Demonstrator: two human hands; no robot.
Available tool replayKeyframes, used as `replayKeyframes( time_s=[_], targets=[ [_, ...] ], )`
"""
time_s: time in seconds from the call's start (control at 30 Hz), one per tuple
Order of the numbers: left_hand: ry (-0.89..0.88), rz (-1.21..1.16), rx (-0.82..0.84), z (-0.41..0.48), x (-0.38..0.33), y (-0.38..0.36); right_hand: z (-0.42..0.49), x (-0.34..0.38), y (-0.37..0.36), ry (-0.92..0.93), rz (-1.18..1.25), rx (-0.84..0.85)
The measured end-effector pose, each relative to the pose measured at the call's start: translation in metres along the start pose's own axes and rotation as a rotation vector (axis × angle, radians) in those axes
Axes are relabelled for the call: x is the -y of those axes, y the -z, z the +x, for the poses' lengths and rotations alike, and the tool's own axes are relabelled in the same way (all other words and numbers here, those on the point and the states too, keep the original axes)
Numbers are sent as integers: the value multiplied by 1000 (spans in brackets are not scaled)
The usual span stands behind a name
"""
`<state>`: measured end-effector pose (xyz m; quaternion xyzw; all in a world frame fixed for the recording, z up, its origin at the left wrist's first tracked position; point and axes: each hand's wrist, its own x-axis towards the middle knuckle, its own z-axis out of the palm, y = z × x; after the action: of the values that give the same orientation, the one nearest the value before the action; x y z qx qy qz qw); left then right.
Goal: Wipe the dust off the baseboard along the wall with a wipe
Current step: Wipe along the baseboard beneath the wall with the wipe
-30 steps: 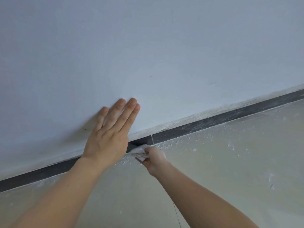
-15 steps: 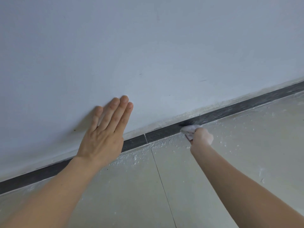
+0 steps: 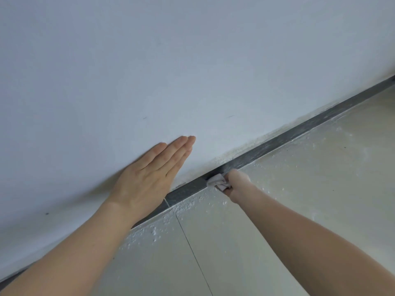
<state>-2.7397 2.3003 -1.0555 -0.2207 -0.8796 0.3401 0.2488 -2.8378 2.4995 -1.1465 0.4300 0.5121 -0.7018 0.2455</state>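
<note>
A dark grey baseboard (image 3: 295,133) runs diagonally from lower left to upper right where the white wall (image 3: 192,60) meets the floor. My right hand (image 3: 236,181) is closed around a crumpled white wipe (image 3: 218,180) that presses against the baseboard. The stretch to the right of the wipe looks streaked with pale dust; the stretch just left of it looks darker. My left hand (image 3: 149,176) lies flat on the wall above the baseboard, fingers together and extended, holding nothing.
Pale floor tiles (image 3: 299,189) with a thin dark joint (image 3: 192,251) carry white specks and crumbs along the baseboard's foot. A chalky rough strip (image 3: 245,146) edges the wall just above the baseboard.
My right hand slid the wipe rightward along the baseboard, away from my left hand. The view has shifted and tilted, so the baseboard now runs steeper. My left hand stays on the wall.
</note>
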Motion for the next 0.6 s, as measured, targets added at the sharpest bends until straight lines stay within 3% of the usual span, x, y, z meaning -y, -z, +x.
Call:
replayKeyframes(
  time_s=[0.2, 0.3, 0.47, 0.6],
  targets=[
    [20, -7, -33, 1, -3, -5, 14, 33, 47, 253, 8, -218],
    [16, 0, -26, 2, -3, -6, -9, 12, 45, 209, -131, -120],
    [18, 8, -42, 2, -5, -10, -36, -53, -9, -65, -259, 177],
    [18, 18, -25, -1, -5, -9, -16, -51, -24, -50, -245, 124]
  ],
)
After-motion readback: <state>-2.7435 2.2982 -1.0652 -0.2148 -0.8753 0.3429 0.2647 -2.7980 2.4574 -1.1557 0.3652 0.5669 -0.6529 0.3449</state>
